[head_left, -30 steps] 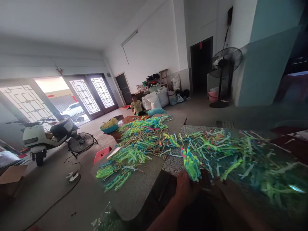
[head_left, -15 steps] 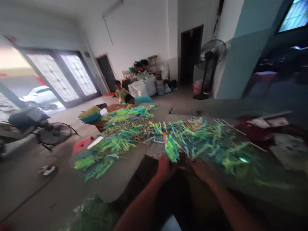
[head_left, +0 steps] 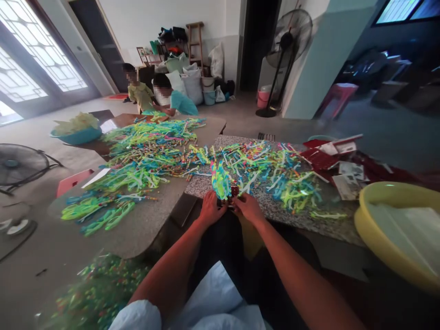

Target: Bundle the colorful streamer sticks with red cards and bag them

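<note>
In the head view, a bundle of neon green, blue and pink strips (head_left: 221, 181) stands up at the near edge of the speckled stone table (head_left: 199, 187). My left hand (head_left: 210, 208) is closed around the bottom of this bundle. Close beside it, my right hand (head_left: 248, 207) has its fingers pinched together by a small dark red thing (head_left: 234, 190); what they hold is too small to make out. Loose colourful strips (head_left: 261, 160) lie tangled on the stone just beyond both hands.
More strips (head_left: 147, 172) cover the grey table at left. A yellow basin (head_left: 364, 220) stands right, near dark red packets (head_left: 319, 158). Two people (head_left: 184, 104) are across the table. A blue basin (head_left: 77, 135) and floor fans (head_left: 287, 41) stand farther off.
The view has tilted down and turned right, bringing the yellow basin in and sharpening the picture. Both hands stay at the table edge with the bundle, my right hand now nearer to it.
</note>
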A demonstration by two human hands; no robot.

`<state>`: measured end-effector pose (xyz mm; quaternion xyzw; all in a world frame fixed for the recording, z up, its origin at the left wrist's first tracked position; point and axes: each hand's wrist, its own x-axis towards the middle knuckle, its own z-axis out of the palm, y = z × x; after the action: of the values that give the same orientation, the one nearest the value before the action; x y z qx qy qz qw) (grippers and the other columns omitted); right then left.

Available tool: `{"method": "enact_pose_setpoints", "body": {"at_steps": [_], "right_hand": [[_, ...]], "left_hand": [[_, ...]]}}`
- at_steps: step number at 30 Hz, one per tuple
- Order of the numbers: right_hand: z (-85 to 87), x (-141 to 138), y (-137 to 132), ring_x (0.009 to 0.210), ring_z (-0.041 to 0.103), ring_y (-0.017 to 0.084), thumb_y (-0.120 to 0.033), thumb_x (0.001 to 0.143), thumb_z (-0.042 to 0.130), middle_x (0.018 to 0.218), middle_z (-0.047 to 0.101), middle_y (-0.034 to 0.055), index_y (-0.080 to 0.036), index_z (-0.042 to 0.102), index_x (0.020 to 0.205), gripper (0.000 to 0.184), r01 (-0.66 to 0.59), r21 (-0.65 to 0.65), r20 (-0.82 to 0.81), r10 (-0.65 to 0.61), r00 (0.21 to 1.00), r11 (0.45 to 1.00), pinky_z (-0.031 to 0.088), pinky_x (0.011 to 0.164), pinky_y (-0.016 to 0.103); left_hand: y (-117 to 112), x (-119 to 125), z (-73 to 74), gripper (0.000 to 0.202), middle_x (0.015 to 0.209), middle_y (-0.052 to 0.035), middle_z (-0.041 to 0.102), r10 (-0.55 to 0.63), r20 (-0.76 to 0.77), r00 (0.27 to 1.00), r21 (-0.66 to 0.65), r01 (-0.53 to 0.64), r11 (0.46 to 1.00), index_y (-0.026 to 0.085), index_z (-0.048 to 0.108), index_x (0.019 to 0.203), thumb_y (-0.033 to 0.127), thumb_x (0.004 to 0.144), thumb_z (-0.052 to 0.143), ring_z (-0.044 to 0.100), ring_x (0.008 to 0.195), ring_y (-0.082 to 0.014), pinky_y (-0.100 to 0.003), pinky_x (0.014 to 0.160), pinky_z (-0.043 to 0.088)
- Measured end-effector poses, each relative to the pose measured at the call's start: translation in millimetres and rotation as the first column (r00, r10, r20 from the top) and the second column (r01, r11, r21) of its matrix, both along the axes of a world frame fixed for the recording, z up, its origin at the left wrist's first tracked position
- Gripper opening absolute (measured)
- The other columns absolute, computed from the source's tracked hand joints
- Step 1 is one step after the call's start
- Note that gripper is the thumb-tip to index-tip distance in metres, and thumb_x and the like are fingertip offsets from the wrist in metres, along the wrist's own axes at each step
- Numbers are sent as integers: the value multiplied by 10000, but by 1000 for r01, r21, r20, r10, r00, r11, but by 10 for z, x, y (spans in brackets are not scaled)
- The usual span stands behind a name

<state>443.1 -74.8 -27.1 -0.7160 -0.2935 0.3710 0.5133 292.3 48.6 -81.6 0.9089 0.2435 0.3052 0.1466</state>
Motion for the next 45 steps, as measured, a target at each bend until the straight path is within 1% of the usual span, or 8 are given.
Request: {"method": "enact_pose_setpoints", "body": {"at_steps": [7, 15, 20, 25, 27, 32, 36, 45], "right_hand": [[64, -60, -5, 544, 630, 136, -308, 899, 637, 717, 714, 1, -196, 652, 882, 114, -39, -80, 231, 56, 971, 996, 468, 532, 216], [24, 12, 26, 957, 711, 206, -183, 911, 571, 960, 777, 61, -169, 745, 1081, 244, -127, -87, 372, 151, 916, 988, 524, 897, 297], [61, -9, -6, 1136, 670, 241, -173, 958, 544, 1174, 752, 121, -157, 736, 1168, 285, -211, -192, 605, 284, 744, 959, 452, 1006, 302], [151, -116, -1, 1122, 666, 266, -197, 989, 500, 1249, 702, 186, -109, 654, 1278, 339, -202, -341, 718, 393, 575, 918, 454, 942, 308], [165, -164, 34, 1086, 677, 256, -194, 988, 499, 1213, 715, 180, -112, 648, 1269, 329, -163, -358, 712, 382, 590, 919, 458, 907, 300], [93, -242, 125, 1001, 704, 257, -261, 971, 570, 1030, 760, 143, -148, 705, 1153, 253, 15, -329, 639, 211, 740, 944, 471, 834, 293], [-14, -311, 131, 1039, 692, 268, -287, 966, 603, 1073, 750, 145, -143, 703, 1156, 259, 110, -258, 590, 66, 805, 960, 481, 868, 305], [-124, -517, 104, 1203, 614, 276, -197, 987, 552, 1247, 662, 176, -100, 594, 1334, 363, 194, -102, 672, -76, 737, 976, 449, 1037, 336]], "left_hand": [[-1, -6, 15, 277, 1123, -114, 646, -13, -8, 1000, -7, 13, 1000, 209, 560, 1110, 389, 910, 630, 573, 1189, -298, -502, 1086, 458], [13, -2, -54, 350, 1192, -121, 636, -12, -14, 1000, -6, 12, 1000, 211, 556, 1174, 410, 901, 650, 549, 1257, -309, -523, 1123, 436], [-6, 5, -30, 304, 1158, -119, 645, -10, 7, 1000, -3, 10, 1000, 214, 567, 1135, 388, 900, 651, 557, 1244, -302, -510, 1110, 453], [-10, 9, -19, 285, 1161, -108, 643, -7, -17, 1000, -4, 7, 1000, 226, 561, 1138, 372, 904, 634, 562, 1235, -291, -505, 1110, 459], [-4, 8, -22, 274, 1149, -107, 647, -11, -16, 1000, 2, 11, 1000, 226, 561, 1123, 374, 905, 637, 558, 1245, -293, -506, 1118, 452], [12, 0, -32, 259, 1135, -105, 655, -28, -5, 1000, -10, 28, 1000, 224, 563, 1103, 383, 912, 636, 559, 1250, -298, -508, 1116, 450], [21, 2, -45, 309, 1162, -102, 647, -25, -3, 1000, -14, 25, 1000, 227, 557, 1147, 362, 889, 659, 554, 1255, -302, -512, 1117, 449], [24, -12, -21, 254, 1113, -106, 633, -32, 4, 999, 3, 32, 999, 215, 558, 1108, 371, 919, 624, 567, 1164, -292, -497, 1064, 477]]}}
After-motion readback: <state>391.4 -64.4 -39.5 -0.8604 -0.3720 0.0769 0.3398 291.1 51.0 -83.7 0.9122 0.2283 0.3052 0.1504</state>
